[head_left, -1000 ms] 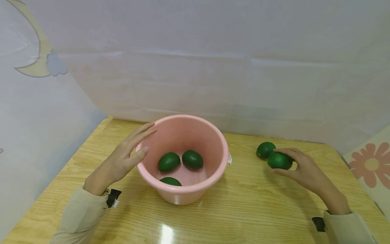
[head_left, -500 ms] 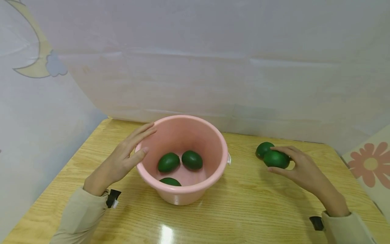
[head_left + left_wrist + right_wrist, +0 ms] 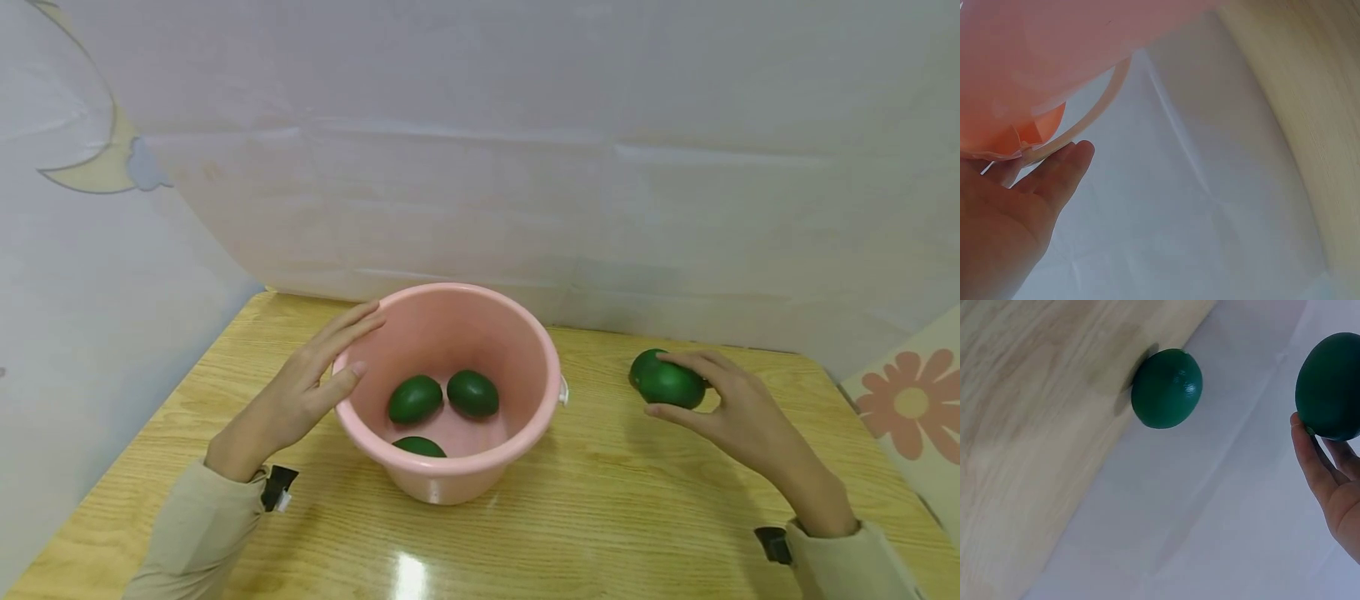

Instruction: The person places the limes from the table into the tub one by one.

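A pink bucket (image 3: 450, 467) stands on the wooden table with three smooth, dark green avocados inside, one partly hidden by the near rim. My left hand (image 3: 300, 392) rests against the bucket's left rim, fingers fairly straight. In the left wrist view those fingers (image 3: 1072, 165) touch the rim beside the pale handle (image 3: 1100, 106). At the right, my right hand (image 3: 738, 412) pinches an avocado (image 3: 675, 385) between thumb and fingers, held above the table. Behind it another avocado (image 3: 641, 371) lies partly covered; the right wrist view shows that lying avocado (image 3: 1166, 389) whole and apart from the held one (image 3: 1332, 387).
The wooden table (image 3: 585, 517) ends at a pale sheet-like wall (image 3: 480, 167) behind the bucket. A white handle fitting (image 3: 564, 392) sticks out at the bucket's right side. A flower print (image 3: 911, 403) marks the right wall.
My right hand has moved slightly left with its avocado, which now covers more of the one lying behind. The left hand and the bucket stay where they were.
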{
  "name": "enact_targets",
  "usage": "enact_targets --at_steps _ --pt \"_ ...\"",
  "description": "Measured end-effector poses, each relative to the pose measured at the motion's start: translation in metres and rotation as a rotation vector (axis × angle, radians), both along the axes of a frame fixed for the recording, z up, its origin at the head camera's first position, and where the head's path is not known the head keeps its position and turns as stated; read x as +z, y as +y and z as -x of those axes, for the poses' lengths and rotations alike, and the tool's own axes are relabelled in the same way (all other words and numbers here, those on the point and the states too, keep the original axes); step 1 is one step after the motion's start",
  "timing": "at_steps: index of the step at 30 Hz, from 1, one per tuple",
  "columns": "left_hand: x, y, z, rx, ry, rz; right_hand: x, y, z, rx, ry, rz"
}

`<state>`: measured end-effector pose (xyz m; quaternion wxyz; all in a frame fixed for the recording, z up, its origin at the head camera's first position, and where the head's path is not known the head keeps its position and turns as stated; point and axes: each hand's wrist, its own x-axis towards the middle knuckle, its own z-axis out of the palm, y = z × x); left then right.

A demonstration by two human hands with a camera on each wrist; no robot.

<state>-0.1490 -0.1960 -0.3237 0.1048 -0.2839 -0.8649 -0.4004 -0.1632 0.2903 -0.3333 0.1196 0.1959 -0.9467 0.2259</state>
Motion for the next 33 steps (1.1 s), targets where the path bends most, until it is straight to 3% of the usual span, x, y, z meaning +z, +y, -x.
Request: enact_targets --at_steps 16,33 --pt "0.001 0.0 0.0 0.0 -0.003 -0.004 0.013 -0.02 -0.001 0.044 0.148 -0.005" --pt "-0.001 0.001 0.004 -0.004 0.018 -0.002 0.027 -0.042 -0.003 0.12 0.242 0.019"
